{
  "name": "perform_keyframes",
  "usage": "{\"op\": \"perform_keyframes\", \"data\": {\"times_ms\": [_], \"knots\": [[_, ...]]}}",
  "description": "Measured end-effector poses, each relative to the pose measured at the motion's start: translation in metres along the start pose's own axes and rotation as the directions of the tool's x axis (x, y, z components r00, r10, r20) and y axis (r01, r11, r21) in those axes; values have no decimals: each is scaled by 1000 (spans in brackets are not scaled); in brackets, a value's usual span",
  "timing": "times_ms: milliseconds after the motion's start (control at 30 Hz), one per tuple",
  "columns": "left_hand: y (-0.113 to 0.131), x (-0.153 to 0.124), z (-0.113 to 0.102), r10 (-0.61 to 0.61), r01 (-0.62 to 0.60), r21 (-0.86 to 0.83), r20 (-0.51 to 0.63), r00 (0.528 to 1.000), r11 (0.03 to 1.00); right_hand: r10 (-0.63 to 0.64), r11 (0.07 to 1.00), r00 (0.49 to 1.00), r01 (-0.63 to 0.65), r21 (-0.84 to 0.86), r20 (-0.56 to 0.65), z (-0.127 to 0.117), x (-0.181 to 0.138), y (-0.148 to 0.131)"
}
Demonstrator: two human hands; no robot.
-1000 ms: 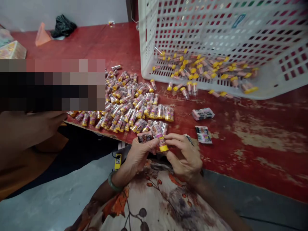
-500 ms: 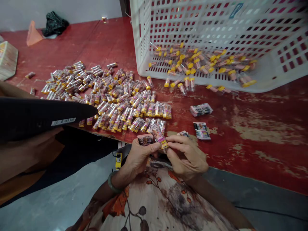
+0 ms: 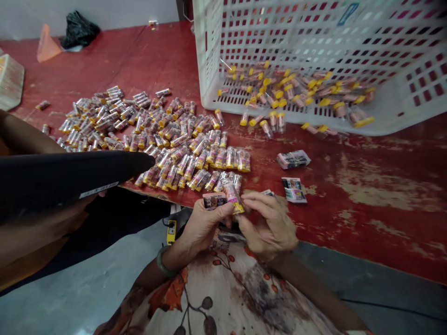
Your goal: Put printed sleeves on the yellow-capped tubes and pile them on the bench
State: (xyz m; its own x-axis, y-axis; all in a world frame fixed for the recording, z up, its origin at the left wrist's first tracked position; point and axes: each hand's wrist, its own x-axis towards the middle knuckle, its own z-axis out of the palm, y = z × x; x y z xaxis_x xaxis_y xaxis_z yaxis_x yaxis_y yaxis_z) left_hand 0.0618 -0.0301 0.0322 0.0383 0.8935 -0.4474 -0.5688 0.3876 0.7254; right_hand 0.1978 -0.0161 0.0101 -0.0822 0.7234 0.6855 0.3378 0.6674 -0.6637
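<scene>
At the table's front edge, my left hand (image 3: 202, 228) grips a small clear tube (image 3: 231, 193) with a yellow end and a printed label, tilted with its yellow end toward me. Between the same fingers is a small stack of printed labels (image 3: 213, 201). My right hand (image 3: 270, 228) is closed at the tube's right side, its thumb and forefinger at the edge near the yellow end; their exact contact is partly hidden. Behind it another label stack (image 3: 268, 192) shows in part. Beyond my hands lies a large pile of similar tubes (image 3: 181, 135).
A white plastic crate (image 3: 209, 93) on its side holds yellow-capped tubes, some spilling onto the red table (image 3: 352, 163). Two label stacks (image 3: 294, 190) (image 3: 293, 159) lie at right. Another person's dark sleeve (image 3: 70, 174) reaches in from the left. A black bag (image 3: 80, 30) lies at the back.
My right fingers have shifted slightly along the tube's edge, and the tube has turned a little in my left hand. The other person's dark sleeve has moved right, over the pile's near edge.
</scene>
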Motion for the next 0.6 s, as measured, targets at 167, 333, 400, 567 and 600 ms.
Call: {"op": "perform_keyframes", "data": {"times_ms": [167, 333, 400, 567, 600], "knots": [[0, 1, -3, -17, 16, 29, 25, 1000, 999, 72, 989, 970, -100, 111, 234, -10, 16, 9], [-1, -1, -5, -14, 7, 72, 84, 996, 997, 75, 974, 932, -144, 172, 356, -14, 19, 16], [-1, -1, -5, -12, 5, 77, 86, 996, 997, 74, 971, 942, -143, 192, 326, -13, 17, 17], [-1, 0, -4, -26, 20, 87, 74, 997, 996, 81, 970, 956, -141, 196, 283, -9, 12, 18], [-1, 0, -4, -28, 21, 88, 77, 997, 996, 84, 972, 955, -141, 187, 283, -9, 12, 17]]}}
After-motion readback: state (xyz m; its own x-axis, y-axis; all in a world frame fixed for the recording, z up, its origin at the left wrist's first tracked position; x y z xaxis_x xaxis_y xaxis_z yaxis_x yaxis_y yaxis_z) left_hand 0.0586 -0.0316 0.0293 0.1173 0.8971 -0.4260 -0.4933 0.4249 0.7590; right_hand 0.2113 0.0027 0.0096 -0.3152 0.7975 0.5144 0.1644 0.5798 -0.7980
